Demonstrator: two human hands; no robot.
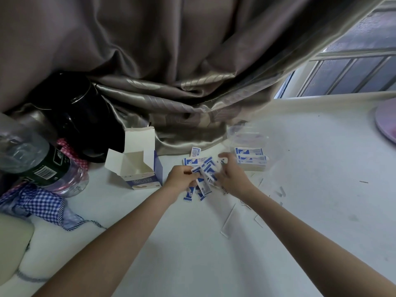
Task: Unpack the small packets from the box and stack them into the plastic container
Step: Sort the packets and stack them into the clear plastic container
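While both hands, left hand (179, 175) and right hand (231, 177), pinch loose packets (203, 168) at mid-frame beside the emptied box (139, 168), the plastic container (249, 142) sits just up-right, nearer the right fingers.

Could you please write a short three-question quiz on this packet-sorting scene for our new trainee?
1. True or false: the box stands open on the table.
2. Which holds stacked packets: A) plastic container, B) bottle, C) purple plate?
3. What are the left hand and right hand both handling?

Key: 1 true; 2 A; 3 the loose packets between them.
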